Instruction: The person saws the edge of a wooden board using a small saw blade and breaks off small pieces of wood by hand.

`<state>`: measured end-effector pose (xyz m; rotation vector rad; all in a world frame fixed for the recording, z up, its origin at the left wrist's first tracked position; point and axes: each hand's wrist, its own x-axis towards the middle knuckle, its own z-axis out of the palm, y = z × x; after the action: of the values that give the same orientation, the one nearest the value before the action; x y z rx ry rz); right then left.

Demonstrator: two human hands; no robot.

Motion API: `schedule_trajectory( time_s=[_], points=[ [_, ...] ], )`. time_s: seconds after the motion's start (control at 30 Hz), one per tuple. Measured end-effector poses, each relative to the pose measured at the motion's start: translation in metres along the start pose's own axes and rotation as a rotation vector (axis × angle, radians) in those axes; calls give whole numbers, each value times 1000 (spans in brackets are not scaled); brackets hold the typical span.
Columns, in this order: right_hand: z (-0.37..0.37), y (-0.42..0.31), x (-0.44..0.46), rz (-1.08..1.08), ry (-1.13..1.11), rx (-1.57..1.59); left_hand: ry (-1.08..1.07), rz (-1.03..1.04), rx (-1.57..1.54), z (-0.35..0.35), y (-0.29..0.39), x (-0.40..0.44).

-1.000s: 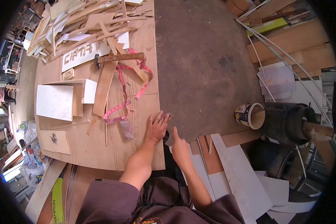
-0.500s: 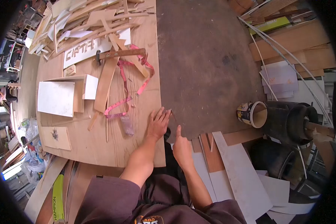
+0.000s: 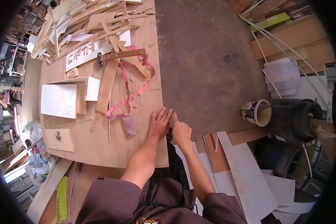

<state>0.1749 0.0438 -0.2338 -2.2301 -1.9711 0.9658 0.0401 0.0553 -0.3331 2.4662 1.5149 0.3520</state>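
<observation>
My left hand [image 3: 160, 125] lies flat with fingers spread on the plywood sheet [image 3: 143, 149], near its right edge. Beside it, my right hand [image 3: 182, 132] has its index finger stretched toward the left fingertips, and its other fingers are curled in. Whatever those curled fingers hold, if anything, is hidden. A tiny thin piece at the tips is too small to name. Left of my hands lie a pink tape measure [image 3: 117, 116] and a clear plastic piece [image 3: 128, 127]. Farther up, a hammer [image 3: 123, 54] rests across wood strips.
Scrap wood [image 3: 97, 22] is heaped at the far left. A white box-like piece [image 3: 59, 100] and a small board with nails [image 3: 59, 140] sit on the plywood. The dark tabletop [image 3: 205, 63] lies right, with a paint bucket [image 3: 263, 113] near its edge. Long boards [image 3: 246, 171] lean below.
My right hand has moved up and slightly left, bringing its index fingertip close to my left fingers. My left hand stays flat on the plywood. The view has shifted slightly.
</observation>
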Motion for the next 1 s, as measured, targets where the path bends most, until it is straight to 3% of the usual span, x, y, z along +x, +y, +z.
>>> schedule_trajectory(
  time_s=[0.17,0.33,0.4,0.53,0.6,0.73,0.93,1.0],
  points=[
    [-28,-8,-51,62,-108,-51,-50,-62,-39,-6,5,4],
    [12,-1,11,-38,97,16,-15,21,19,5,-3,-1],
    [6,5,-13,-22,121,-16,-84,-42,46,9,1,0],
    [-19,-1,-64,38,-107,-65,-30,-53,-35,1,2,-3],
    [-5,-2,-46,-24,51,-23,-48,-45,-22,-1,3,1],
    [11,-4,1,-7,97,-32,-80,-24,29,-2,-1,2],
    [-8,-4,-37,111,-103,-73,-47,-67,-76,0,4,-3],
    [12,-3,-4,-2,110,-22,-63,-42,-19,0,2,0]
  ],
)
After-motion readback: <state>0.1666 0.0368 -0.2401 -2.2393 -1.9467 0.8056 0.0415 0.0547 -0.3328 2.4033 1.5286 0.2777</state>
